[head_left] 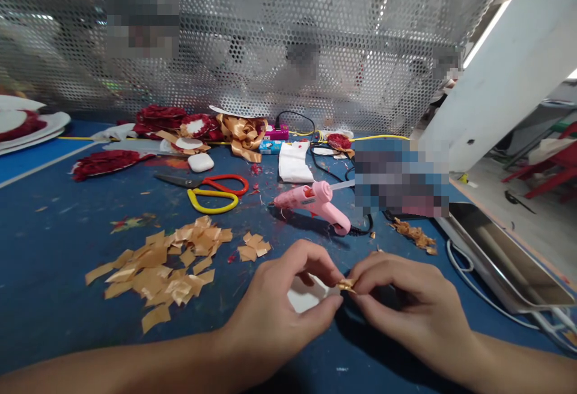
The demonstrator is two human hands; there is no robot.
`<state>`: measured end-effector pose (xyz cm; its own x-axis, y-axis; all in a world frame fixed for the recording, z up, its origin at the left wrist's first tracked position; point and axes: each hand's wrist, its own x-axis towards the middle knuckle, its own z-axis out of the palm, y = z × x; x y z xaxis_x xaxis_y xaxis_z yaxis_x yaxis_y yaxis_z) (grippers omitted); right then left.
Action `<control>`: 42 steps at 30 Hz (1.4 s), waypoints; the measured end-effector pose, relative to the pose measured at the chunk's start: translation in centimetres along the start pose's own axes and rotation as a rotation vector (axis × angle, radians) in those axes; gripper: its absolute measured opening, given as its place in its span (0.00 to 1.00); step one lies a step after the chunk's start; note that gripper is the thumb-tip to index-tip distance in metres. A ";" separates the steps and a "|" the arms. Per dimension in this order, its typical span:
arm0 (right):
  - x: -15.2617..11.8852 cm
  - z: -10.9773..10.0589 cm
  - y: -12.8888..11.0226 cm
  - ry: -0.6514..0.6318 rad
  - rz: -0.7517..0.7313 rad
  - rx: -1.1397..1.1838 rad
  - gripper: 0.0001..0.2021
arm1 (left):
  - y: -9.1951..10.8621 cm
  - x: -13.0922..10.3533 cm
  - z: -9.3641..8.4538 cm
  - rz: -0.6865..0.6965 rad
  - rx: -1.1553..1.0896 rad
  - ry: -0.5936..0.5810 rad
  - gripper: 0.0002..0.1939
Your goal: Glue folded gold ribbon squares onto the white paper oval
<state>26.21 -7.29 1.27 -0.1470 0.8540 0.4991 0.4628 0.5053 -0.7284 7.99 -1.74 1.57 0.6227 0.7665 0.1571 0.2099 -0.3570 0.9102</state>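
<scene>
A small folded gold ribbon piece (346, 286) is pinched between the fingertips of my left hand (288, 304) and my right hand (406, 304), which meet at the front centre. Behind my left fingers, partly hidden, lies a white round piece (306, 293). Cut gold ribbon squares (157, 274) are heaped on the blue table to the left of my hands, with a few more (253, 247) nearer. Just beyond my hands a pink glue gun (315, 202) rests on its side, nozzle pointing left.
Scissors (216, 193) with red and yellow handles lie behind the ribbon heap. Red fabric pieces (108, 163) and a coiled gold ribbon (243, 133) are at the back. A tablet-like device (505, 256) with white cables sits at right, near folded gold bits (415, 235).
</scene>
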 end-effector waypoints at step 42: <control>-0.5 0.9 -0.7 0.001 0.135 -0.019 0.13 | 0.4 0.2 0.1 0.147 0.166 -0.097 0.12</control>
<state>25.20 -8.01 1.15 -0.0814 0.9137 0.3980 0.4946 0.3838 -0.7798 8.22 -1.79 1.90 0.7238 0.6475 0.2385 0.2274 -0.5502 0.8035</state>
